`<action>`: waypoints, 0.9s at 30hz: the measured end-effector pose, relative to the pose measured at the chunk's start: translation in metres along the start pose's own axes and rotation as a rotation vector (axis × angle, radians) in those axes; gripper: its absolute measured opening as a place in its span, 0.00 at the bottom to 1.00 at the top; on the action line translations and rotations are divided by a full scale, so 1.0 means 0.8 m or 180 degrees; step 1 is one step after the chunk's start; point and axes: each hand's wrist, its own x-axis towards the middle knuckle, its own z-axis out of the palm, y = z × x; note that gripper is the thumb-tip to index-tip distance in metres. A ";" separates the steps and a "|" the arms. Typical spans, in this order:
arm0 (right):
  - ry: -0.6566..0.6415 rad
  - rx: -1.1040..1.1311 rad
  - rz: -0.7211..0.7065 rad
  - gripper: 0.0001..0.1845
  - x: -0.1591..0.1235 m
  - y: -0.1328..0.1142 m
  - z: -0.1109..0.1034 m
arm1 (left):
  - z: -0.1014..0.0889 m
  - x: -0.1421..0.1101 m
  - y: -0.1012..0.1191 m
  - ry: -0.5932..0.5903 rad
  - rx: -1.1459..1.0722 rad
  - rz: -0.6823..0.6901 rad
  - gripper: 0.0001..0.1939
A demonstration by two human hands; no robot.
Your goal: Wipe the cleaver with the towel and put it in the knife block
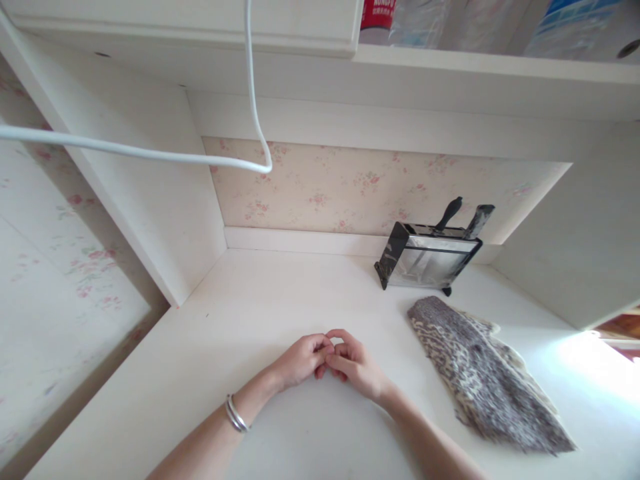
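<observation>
My left hand (305, 359) and my right hand (356, 363) meet just above the white desktop, fingertips touching. Both sets of fingers are curled inward, and no object shows between them. Two silver bangles (236, 415) circle my left wrist. To the right of my right hand lies a folded, fuzzy grey-brown and cream cloth (483, 377). Behind the cloth stands a knife block (431, 260) with black ends and a clear front. A black handle (449, 215) and a second, wider handle (480, 220) stick up out of it.
The white desktop (280, 287) is walled by side panels and a flowered back wall (320, 190). A white cable (150, 155) hangs across the upper left. Overhead, a shelf (490, 70) bears a red-labelled package (379, 17) and plastic-wrapped items. Bright light falls at the right edge.
</observation>
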 end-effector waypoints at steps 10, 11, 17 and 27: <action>0.0030 -0.0037 0.0038 0.17 0.000 0.002 0.000 | 0.000 0.000 -0.004 0.0018 -0.0009 -0.0067 0.22; 0.0038 -0.0041 0.0031 0.18 0.001 0.004 0.000 | 0.000 0.000 -0.004 0.0015 -0.0013 -0.0078 0.22; 0.0055 -0.0100 0.0032 0.18 0.002 0.007 -0.001 | 0.000 0.002 -0.009 0.0075 -0.0044 -0.0079 0.22; 0.0028 -0.0059 0.0067 0.17 0.001 0.005 0.000 | 0.000 0.001 -0.006 0.0036 0.0035 -0.0047 0.19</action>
